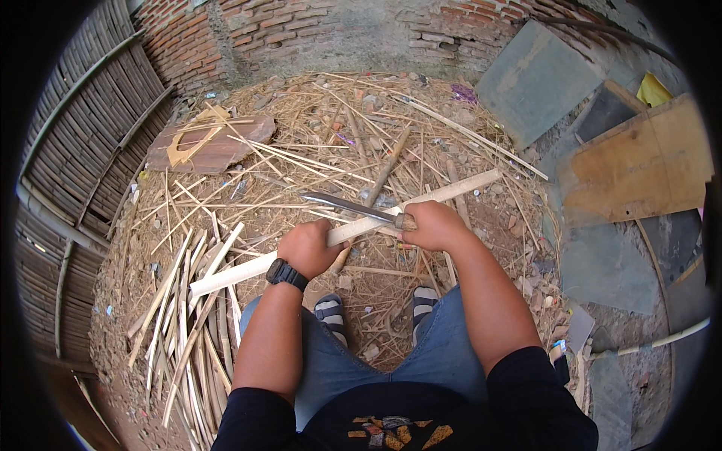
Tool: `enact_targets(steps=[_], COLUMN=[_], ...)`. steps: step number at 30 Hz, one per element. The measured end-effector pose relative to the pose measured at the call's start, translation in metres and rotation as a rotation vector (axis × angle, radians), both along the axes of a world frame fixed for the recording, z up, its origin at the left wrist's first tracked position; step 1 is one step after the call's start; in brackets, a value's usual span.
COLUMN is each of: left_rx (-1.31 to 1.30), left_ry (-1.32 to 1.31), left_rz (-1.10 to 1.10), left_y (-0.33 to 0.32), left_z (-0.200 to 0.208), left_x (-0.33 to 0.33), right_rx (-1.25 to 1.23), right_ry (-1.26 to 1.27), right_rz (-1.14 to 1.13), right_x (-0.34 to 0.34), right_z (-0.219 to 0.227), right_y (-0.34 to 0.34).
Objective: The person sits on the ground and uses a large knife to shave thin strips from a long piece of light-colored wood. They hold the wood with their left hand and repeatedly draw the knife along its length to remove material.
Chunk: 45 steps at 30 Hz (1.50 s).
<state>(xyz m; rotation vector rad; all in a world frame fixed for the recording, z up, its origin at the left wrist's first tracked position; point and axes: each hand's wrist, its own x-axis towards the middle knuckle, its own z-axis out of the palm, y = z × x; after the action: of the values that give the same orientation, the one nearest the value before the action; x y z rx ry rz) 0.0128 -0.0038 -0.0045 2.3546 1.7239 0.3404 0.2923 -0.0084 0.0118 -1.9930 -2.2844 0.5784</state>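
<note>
My left hand (307, 248), with a black watch (286, 275) at the wrist, is closed round a long pale bamboo strip (235, 273). The strip runs slantwise in front of my knees, from low left to high right. In my right hand (436, 225) is the wooden handle of a machete (342, 204). Its dark blade points left and lies across the strip between my hands, close against it; whether the edge cuts in cannot be made out. The strip's far end passes beyond my right hand.
A heap of split bamboo strips (188, 331) lies at my left. Thin slivers and sticks litter the ground ahead, around a brown board (256, 135). A bamboo wall (83, 150) stands left, a brick wall (316, 37) behind. Grey sheets (538, 79) and a plywood panel (639, 165) lean at right.
</note>
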Motion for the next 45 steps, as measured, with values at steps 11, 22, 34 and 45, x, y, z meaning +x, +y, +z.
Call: enact_targets(steps=[11, 22, 34, 45], left_rx=[-0.002, -0.072, -0.08, -0.065], left_ry=[-0.001, 0.065, 0.071, 0.058], left_rz=[-0.024, -0.086, -0.097, -0.11], left_y=[-0.001, 0.0, 0.0, -0.001], left_z=[0.0, -0.001, -0.002, -0.003], left_x=[0.0, -0.001, 0.001, 0.001], right_rx=[-0.019, -0.043, -0.089, -0.113], right_ry=[0.004, -0.067, -0.062, -0.079], right_rz=[0.005, 0.078, 0.07, 0.087], right_x=[-0.004, -0.01, -0.015, -0.013], right_z=[0.005, -0.003, 0.0, -0.005], right_y=[-0.003, 0.0, -0.002, 0.002])
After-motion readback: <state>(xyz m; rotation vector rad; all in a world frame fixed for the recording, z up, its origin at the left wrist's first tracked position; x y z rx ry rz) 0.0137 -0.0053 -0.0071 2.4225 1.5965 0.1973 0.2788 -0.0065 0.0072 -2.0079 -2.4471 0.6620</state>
